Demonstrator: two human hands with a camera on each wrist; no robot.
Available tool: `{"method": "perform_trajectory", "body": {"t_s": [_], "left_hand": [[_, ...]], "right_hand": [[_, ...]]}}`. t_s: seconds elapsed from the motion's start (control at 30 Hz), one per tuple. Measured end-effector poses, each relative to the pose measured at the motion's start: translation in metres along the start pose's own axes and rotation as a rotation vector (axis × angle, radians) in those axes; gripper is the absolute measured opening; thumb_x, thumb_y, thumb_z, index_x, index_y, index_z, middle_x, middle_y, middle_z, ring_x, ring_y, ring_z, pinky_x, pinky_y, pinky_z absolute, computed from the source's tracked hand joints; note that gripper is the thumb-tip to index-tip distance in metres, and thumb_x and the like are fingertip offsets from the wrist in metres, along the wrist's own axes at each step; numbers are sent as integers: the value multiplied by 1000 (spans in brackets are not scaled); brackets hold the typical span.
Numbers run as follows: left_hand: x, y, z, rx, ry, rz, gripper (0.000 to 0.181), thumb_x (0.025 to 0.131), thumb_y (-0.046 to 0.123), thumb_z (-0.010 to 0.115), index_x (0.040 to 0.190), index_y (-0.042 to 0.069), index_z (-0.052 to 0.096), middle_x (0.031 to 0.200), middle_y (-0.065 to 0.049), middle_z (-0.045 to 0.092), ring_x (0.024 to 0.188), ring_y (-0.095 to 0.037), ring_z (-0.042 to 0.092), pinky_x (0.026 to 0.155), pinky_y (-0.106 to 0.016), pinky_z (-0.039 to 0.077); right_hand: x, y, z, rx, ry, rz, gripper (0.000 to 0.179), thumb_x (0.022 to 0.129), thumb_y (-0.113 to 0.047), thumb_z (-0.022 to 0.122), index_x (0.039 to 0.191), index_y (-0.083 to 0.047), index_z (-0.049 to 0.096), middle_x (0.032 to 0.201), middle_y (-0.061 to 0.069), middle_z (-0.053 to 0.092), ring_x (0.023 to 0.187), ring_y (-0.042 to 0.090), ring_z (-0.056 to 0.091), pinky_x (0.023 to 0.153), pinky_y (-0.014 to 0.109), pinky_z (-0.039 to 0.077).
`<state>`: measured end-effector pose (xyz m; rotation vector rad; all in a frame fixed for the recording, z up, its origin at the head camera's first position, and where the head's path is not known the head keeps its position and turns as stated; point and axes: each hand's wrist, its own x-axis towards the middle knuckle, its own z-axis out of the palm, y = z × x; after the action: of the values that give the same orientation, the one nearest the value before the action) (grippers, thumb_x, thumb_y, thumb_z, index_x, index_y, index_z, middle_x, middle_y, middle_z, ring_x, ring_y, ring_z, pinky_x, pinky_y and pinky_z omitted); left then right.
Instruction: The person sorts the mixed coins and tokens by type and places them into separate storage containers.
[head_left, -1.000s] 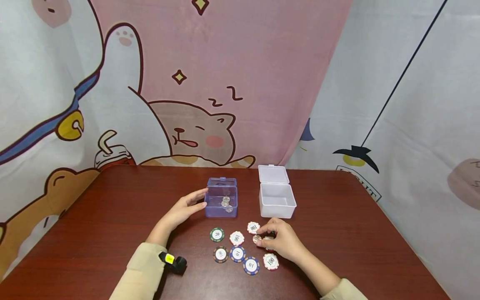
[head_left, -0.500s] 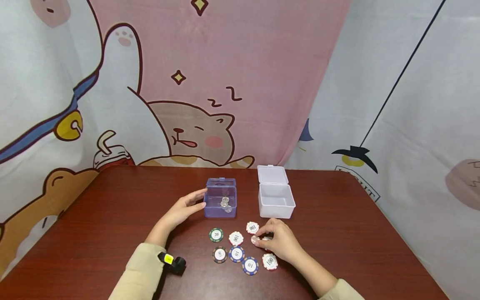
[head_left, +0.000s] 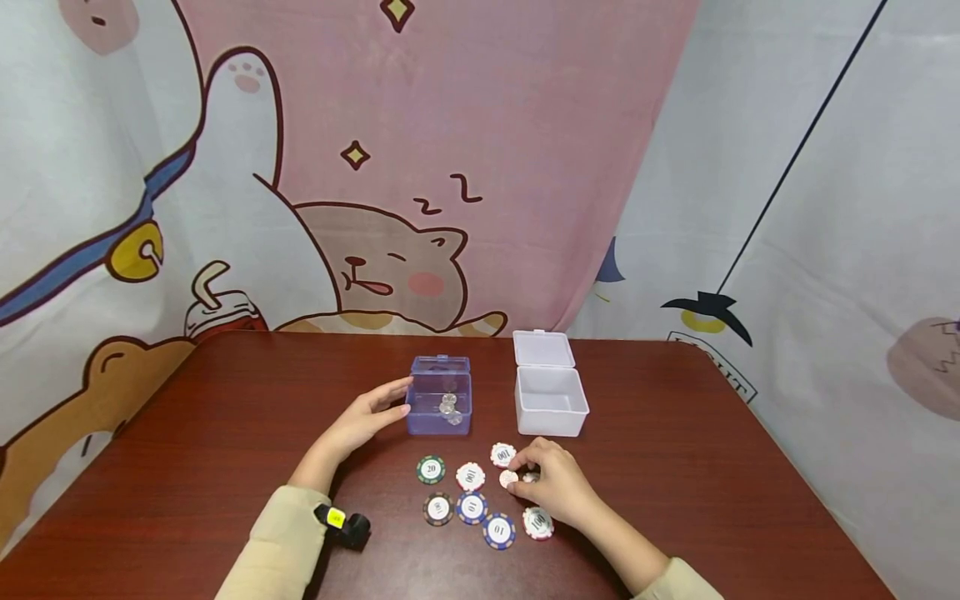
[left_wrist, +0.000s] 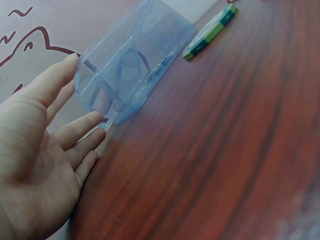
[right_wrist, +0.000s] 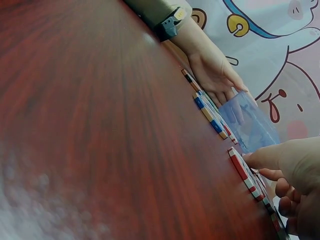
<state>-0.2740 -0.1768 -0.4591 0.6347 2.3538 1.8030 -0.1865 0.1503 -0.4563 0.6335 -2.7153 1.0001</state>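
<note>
My left hand (head_left: 367, 421) has its fingers extended at the left side of an open translucent blue box (head_left: 438, 425), fingertips right at its wall. Inside that box lie several silvery coins (head_left: 448, 407). Among the poker chips, my right hand (head_left: 558, 479) pinches a small pale coin (head_left: 508, 479) between thumb and index finger, low over the table. Just behind the coin is a white-and-red 100 chip (head_left: 503, 455). Another chip (head_left: 532, 477) is mostly hidden under the fingers. The right wrist view shows the right thumb (right_wrist: 260, 157) close above the edge of a red-and-white chip (right_wrist: 244, 172).
An open white box (head_left: 552, 422) stands right of the blue one. Around the table's middle lie a green 20 chip (head_left: 431, 469), a dark chip (head_left: 438, 508), blue 10 chips (head_left: 498, 531) and more white 100 chips (head_left: 537, 523). A printed curtain (head_left: 525, 167) hangs behind.
The view shifts slightly, so everything appears a little further left. The coin at the right fingertips looks paler than before, and the chip beneath the fingers is more covered. The left hand stays in place.
</note>
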Motion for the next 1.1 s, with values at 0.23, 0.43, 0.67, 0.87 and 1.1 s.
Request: {"method": "perform_trajectory", "body": {"t_s": [0.23, 0.43, 0.67, 0.87, 1.1], "left_hand": [[1, 0, 0, 12, 5, -23, 57, 93, 17, 64, 144, 5, 42, 141, -20, 46, 131, -34, 39, 103, -53, 32], [1, 1, 0, 22, 2, -23, 55, 94, 14, 62, 144, 6, 42, 141, -20, 46, 131, -35, 39, 103, -54, 31], [0, 0, 1, 24, 12, -24, 54, 94, 14, 62, 144, 6, 42, 140, -20, 46, 131, -36, 39, 103, -55, 31], [0, 0, 1, 27, 7, -31, 55, 94, 15, 62, 145, 6, 41, 141, -20, 46, 131, -36, 39, 103, -55, 31], [-1, 1, 0, 27, 10, -32, 56, 94, 15, 62, 145, 6, 41, 141, -20, 46, 131, -36, 39, 103, -55, 31]], "right_hand": [[-1, 1, 0, 43, 32, 4, 20, 68, -9, 84, 75, -18, 67, 74, -11, 52, 74, 9, 48, 67, 27, 40], [-1, 0, 0, 104, 49, 18, 20, 72, -7, 82, 72, -19, 66, 72, -10, 51, 72, 8, 50, 64, 24, 43], [3, -4, 6, 219, 42, 58, 15, 77, -6, 79, 72, -12, 66, 70, -4, 48, 51, 4, 50, 45, 23, 45], [11, -12, 12, 222, 98, 84, 19, 76, -5, 79, 70, -15, 64, 68, -7, 48, 61, 8, 48, 53, 23, 41], [24, -22, 19, 282, 153, 124, 16, 77, -6, 77, 70, -16, 66, 66, -7, 47, 63, 9, 44, 55, 23, 36]]}}
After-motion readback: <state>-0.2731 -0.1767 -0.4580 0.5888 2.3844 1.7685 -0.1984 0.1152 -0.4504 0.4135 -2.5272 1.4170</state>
